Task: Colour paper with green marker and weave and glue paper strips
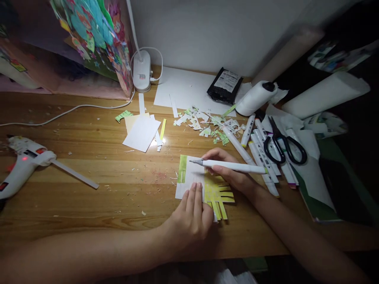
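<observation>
A white paper (192,171) with a green strip along its left edge lies near the table's front. My left hand (194,213) lies flat on its lower part, fingers together and extended. Fringed yellow paper (217,191) sticks out to the right, between my hands. My right hand (226,167) grips a white marker (233,165), held nearly level with its grey tip pointing left over the white paper. Whether the tip touches the paper cannot be made out.
A hot glue gun (22,165) with a red light lies at the left. Paper scraps (207,122), a black packet (225,85), loose markers (260,154) and black scissors (284,146) lie behind and right. A lamp base (142,71) stands by the wall.
</observation>
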`<state>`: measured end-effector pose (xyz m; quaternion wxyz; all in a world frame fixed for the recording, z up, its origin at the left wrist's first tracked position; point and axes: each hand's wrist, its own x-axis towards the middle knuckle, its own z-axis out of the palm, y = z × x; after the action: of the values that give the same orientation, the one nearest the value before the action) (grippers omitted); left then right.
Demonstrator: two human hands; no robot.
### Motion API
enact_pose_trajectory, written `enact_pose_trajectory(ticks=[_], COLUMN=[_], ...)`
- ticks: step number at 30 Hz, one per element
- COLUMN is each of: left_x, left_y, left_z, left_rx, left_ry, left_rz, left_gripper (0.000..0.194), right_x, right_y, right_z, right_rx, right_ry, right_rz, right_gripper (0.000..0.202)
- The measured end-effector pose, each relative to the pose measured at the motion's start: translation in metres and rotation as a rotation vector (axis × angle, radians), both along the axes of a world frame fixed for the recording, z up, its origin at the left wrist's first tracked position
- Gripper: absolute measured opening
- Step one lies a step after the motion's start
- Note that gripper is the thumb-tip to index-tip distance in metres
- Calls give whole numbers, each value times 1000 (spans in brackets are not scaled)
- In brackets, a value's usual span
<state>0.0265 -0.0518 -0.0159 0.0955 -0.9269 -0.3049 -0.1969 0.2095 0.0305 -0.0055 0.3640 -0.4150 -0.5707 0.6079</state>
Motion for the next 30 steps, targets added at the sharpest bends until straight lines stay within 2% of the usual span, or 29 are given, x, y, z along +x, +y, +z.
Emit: enact_pose_trajectory(ticks=[3,5,10,13,16,19,22,25,28,30], left_x=[-3,-6,-10,-9,-8,-7,-9,-11,-13,-13], left_y=[3,9,23,28,31,31,30,32,36,38], left_z=[3,8,21,23,22,19,15,12,14,17], left_rx=[-49,-139,-395,-472,-483,-474,-451,-485,-588,-659], left_ry=[-56,-129,-267,-302,-347,-338,-328,-351,-364,-377], left_rz=[-1,-1,76,91,26,-25,-145,-338,-472,-524], left_gripper=[25,29,36,33,27,27,26,20,34,37], right_x=[2,5,11,12,8,0,-7,-11,-13,-16], right_y=[3,2,-11,-19,-24,-28,-30,-32,-36,-38], right_z=[-4,-3,8,18,27,29,21,4,-7,-7], right_rx=[-31,-3,221,373,473,502,590,805,1000,1030], right_ry=[80,96,192,60,-135,-171,-163,-186,-190,-237], right_rz=[-68,-124,-127,-86,21,117,125,220,335,354], right_gripper=[27,25,27,27,28,25,22,25,32,32])
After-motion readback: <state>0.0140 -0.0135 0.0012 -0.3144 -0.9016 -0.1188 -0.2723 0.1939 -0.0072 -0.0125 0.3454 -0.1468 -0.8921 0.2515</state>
